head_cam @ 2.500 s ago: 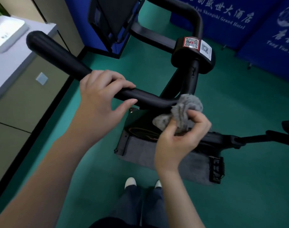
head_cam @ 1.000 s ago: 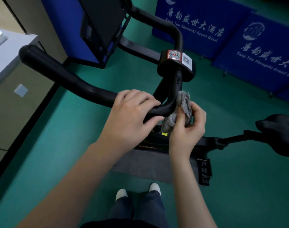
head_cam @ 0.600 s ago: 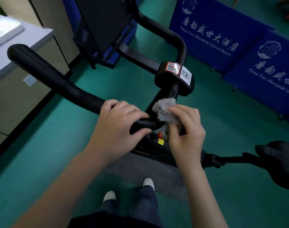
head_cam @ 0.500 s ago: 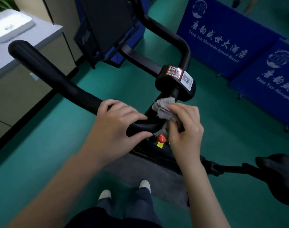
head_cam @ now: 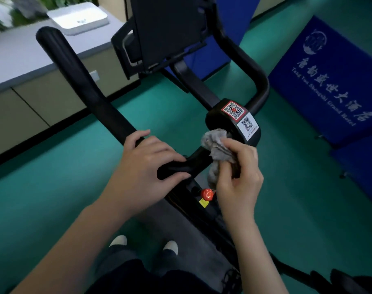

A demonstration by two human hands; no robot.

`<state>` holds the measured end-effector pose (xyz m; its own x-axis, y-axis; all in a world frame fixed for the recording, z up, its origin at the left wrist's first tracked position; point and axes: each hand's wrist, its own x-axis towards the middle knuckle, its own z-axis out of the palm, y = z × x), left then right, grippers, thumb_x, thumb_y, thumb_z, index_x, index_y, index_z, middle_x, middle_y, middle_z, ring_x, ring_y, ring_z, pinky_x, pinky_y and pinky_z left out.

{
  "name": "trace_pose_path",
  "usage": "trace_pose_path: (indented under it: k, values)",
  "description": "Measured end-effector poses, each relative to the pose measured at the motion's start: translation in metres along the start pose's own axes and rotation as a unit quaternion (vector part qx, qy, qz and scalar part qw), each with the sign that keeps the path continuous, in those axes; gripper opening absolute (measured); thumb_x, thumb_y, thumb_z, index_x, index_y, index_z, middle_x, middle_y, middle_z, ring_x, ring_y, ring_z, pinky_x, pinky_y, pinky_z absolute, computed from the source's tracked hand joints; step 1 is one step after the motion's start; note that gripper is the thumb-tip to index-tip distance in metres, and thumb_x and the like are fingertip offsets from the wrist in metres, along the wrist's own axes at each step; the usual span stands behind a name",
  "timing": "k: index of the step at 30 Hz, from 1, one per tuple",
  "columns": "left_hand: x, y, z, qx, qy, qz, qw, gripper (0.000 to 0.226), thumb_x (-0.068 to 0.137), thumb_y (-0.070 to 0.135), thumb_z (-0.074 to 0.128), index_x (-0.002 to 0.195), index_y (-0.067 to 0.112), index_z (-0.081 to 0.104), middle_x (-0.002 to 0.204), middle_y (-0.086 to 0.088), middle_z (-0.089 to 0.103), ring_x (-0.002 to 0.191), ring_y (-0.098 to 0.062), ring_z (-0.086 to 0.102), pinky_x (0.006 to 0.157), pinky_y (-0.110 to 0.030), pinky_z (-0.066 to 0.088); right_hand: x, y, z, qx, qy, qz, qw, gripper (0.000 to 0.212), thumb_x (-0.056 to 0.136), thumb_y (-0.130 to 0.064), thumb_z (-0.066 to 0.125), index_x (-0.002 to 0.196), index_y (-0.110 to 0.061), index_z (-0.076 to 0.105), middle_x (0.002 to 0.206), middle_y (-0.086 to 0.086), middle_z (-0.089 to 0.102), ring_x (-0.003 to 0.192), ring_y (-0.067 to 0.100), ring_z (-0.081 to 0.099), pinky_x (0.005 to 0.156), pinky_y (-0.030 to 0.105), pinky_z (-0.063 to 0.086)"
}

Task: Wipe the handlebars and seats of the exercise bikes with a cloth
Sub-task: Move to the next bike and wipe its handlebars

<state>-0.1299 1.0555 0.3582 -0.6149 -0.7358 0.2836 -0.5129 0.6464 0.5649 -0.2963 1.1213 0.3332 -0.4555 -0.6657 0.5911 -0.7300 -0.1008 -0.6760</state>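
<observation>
A black exercise bike stands in front of me. Its left handlebar (head_cam: 81, 81) runs from upper left down to the stem. My left hand (head_cam: 147, 166) grips this bar near the bend, fingers curled over it. My right hand (head_cam: 238, 177) holds a crumpled grey cloth (head_cam: 217, 145) bunched against the stem, just below the black hub (head_cam: 223, 122) with two QR stickers. The right handlebar (head_cam: 255, 77) loops behind the hub. The seat (head_cam: 350, 283) shows only at the bottom right corner.
A dark console screen (head_cam: 168, 28) rises above the bars. A red knob (head_cam: 206, 194) sits on the frame below my right hand. A grey counter (head_cam: 22, 60) with a white box (head_cam: 79, 18) stands at left. Blue banners (head_cam: 329, 81) line the green floor at right.
My view has tilted and swung, so the seat has slid to the bottom right corner. My right hand with the cloth stays at the stem under the hub; my left hand still grips the bar.
</observation>
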Motion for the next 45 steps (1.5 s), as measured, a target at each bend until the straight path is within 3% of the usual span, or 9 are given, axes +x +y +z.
trace_pose_path:
  k: [4,8,15,17,19,22,32,39,45]
  values:
    - [0.002,0.004,-0.001,-0.012,0.012,-0.022,1.0,0.023,0.074,0.047,0.066,0.084,0.027,0.073,0.084,0.018,0.066,0.085,-0.006,0.058,0.104,-0.034,0.022,0.005,0.016,0.006,0.019,0.073,0.071,0.995,0.037,0.077,0.014,0.048,0.105,-0.008,0.057,0.1,-0.01,0.054,0.095,0.028,0.056,0.084,0.037,0.047]
    - [0.001,0.004,-0.001,-0.019,0.014,-0.028,0.999,0.025,0.073,0.047,0.068,0.084,0.026,0.074,0.084,0.019,0.065,0.085,-0.001,0.056,0.103,-0.033,0.022,-0.009,0.007,0.016,0.07,0.083,0.098,0.989,0.04,0.076,0.015,0.047,0.104,-0.011,0.057,0.104,0.0,0.059,0.099,0.026,0.057,0.088,0.035,0.047]
    - [0.001,0.005,-0.001,-0.024,0.015,-0.029,0.999,0.028,0.074,0.05,0.07,0.085,0.025,0.074,0.085,0.017,0.066,0.086,-0.003,0.057,0.103,-0.033,0.023,0.066,0.004,-0.013,-0.036,-0.146,-0.039,0.988,0.028,0.08,0.005,0.052,0.103,-0.009,0.062,0.093,-0.009,0.051,0.09,0.017,0.052,0.081,0.018,0.038]
    - [-0.001,0.005,-0.001,-0.025,0.017,-0.022,0.999,0.026,0.074,0.049,0.068,0.085,0.026,0.074,0.085,0.017,0.066,0.086,-0.003,0.056,0.102,-0.034,0.024,0.095,0.002,-0.006,-0.128,-0.3,-0.111,0.939,0.029,0.079,0.007,0.049,0.103,-0.006,0.06,0.092,0.003,0.057,0.093,0.022,0.05,0.08,0.022,0.038]
    - [0.0,0.003,-0.001,-0.027,0.018,-0.013,0.999,0.025,0.075,0.048,0.07,0.086,0.026,0.073,0.085,0.017,0.065,0.086,-0.004,0.056,0.101,-0.033,0.025,0.108,-0.001,0.005,-0.242,-0.424,-0.182,0.853,0.031,0.08,0.005,0.046,0.106,-0.008,0.057,0.096,0.012,0.058,0.097,0.031,0.051,0.08,0.037,0.042]
    - [-0.002,-0.001,-0.001,-0.015,0.024,0.002,1.0,0.031,0.074,0.051,0.07,0.088,0.023,0.072,0.087,0.013,0.065,0.088,-0.01,0.057,0.101,-0.033,0.027,0.109,-0.009,0.013,-0.301,-0.501,-0.218,0.782,0.034,0.08,0.003,0.044,0.109,-0.01,0.055,0.098,0.012,0.061,0.098,0.031,0.051,0.083,0.043,0.043]
    - [-0.004,-0.018,-0.023,-0.013,0.061,0.0,0.998,0.045,0.073,0.059,0.062,0.091,0.019,0.071,0.093,0.008,0.063,0.096,-0.012,0.055,0.103,-0.03,0.026,0.086,-0.055,0.022,-0.205,-0.561,-0.149,0.788,0.03,0.08,-0.003,0.049,0.104,-0.016,0.06,0.091,0.012,0.063,0.091,0.03,0.056,0.08,0.041,0.046]
    - [-0.003,-0.02,-0.022,-0.007,0.029,0.009,1.0,0.048,0.073,0.061,0.06,0.093,0.018,0.07,0.094,0.008,0.063,0.097,-0.015,0.058,0.105,-0.036,0.029,0.084,-0.055,0.024,-0.234,-0.547,-0.124,0.795,0.032,0.08,-0.005,0.049,0.106,-0.018,0.062,0.094,0.012,0.066,0.093,0.032,0.058,0.08,0.038,0.047]
    - [-0.007,-0.023,-0.024,-0.015,0.029,0.003,0.999,0.057,0.072,0.061,0.06,0.105,0.015,0.067,0.099,0.006,0.064,0.099,-0.013,0.056,0.107,-0.034,0.028,0.076,-0.053,0.008,-0.098,-0.447,-0.008,0.889,0.019,0.085,-0.003,0.057,0.096,-0.014,0.066,0.078,-0.003,0.062,0.081,0.016,0.057,0.067,0.021,0.038]
